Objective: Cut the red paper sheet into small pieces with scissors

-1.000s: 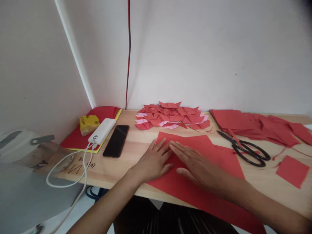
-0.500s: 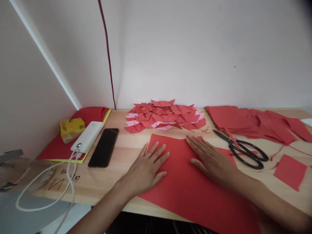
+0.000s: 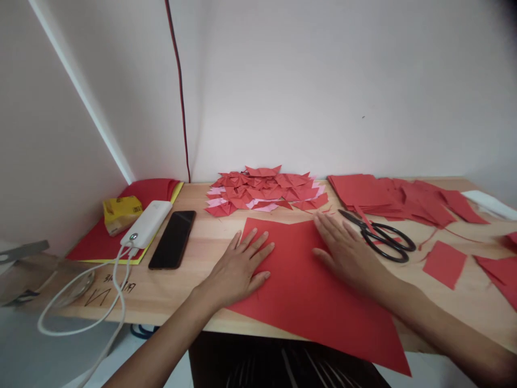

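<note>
"Stretching under the left hand [image 3: 240,269] and the right hand [image 3: 345,248], what is that?"

"The table [image 3: 208,250]. On it, beneath both hands, lies the red sheet [image 3: 299,285], its near corner reaching past the table's edge."

"How do the hands sit?"

"Well apart. The left straddles the sheet's left edge, palm down, fingers spread. The right lies flat, fingers close together, thumb out, tips at the far edge."

"And around them?"

"Red and yellow sheets [image 3: 95,245], well left of the left hand. Beyond the right hand, a stack [image 3: 355,194] of red paper; beyond the gap between the hands, a heap [image 3: 262,188] of folded pieces."

"Smaller still?"

"Scissors [image 3: 367,231] just right of the right hand; phone [image 3: 172,240] left of the left hand, power bank [image 3: 146,223] farther left; a red square [image 3: 445,264] past the scissors."
</note>
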`<state>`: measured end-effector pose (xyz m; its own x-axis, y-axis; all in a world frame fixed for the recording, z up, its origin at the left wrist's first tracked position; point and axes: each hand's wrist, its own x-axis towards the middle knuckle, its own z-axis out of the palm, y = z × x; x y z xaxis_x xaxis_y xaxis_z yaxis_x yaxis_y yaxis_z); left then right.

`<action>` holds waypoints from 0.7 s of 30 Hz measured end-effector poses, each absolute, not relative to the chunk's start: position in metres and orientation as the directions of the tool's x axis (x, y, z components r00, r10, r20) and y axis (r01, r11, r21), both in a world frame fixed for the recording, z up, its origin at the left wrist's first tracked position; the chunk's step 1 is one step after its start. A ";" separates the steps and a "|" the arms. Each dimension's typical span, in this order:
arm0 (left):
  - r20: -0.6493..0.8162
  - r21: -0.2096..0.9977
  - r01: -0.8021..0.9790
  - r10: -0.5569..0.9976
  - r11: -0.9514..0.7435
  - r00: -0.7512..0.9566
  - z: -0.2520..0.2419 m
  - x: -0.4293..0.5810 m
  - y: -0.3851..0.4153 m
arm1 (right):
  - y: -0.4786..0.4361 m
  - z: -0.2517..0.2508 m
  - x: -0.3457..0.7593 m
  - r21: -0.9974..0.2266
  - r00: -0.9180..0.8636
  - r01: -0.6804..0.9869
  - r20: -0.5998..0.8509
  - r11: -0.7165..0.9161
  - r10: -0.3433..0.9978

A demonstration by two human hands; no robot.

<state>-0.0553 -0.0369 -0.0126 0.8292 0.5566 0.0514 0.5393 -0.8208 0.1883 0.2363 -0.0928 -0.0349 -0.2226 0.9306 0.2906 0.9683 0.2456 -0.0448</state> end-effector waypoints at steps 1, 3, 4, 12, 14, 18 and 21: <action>0.056 0.184 0.535 0.552 -0.825 0.832 -0.013 -0.055 -0.037 | -0.096 -0.030 0.222 -0.074 -0.251 0.956 0.296 0.284 0.922; 0.062 0.172 0.528 0.544 -0.832 0.837 -0.014 -0.056 -0.037 | -0.105 -0.023 0.189 -0.146 -0.377 0.896 0.247 0.419 0.893; 0.065 0.165 0.526 0.541 -0.835 0.839 -0.014 -0.056 -0.037 | -0.110 -0.021 0.174 -0.175 -0.434 0.862 0.228 0.476 0.871; 0.061 0.137 0.528 0.539 -0.838 0.840 -0.014 -0.055 -0.036 | -0.141 -0.039 0.174 -0.171 -0.381 0.889 0.242 0.425 0.892; 0.070 0.146 0.520 0.533 -0.841 0.843 -0.014 -0.055 -0.036 | -0.148 -0.042 0.194 -0.158 -0.308 0.923 0.242 0.350 0.920; 0.054 0.165 0.516 0.530 -0.841 0.846 -0.013 -0.055 -0.035 | -0.158 -0.042 0.228 -0.170 -0.207 0.955 0.205 0.243 0.957; 0.043 0.181 0.520 0.535 -0.835 0.844 -0.013 -0.055 -0.034 | -0.152 -0.034 0.247 -0.247 -0.152 0.952 0.142 0.184 0.978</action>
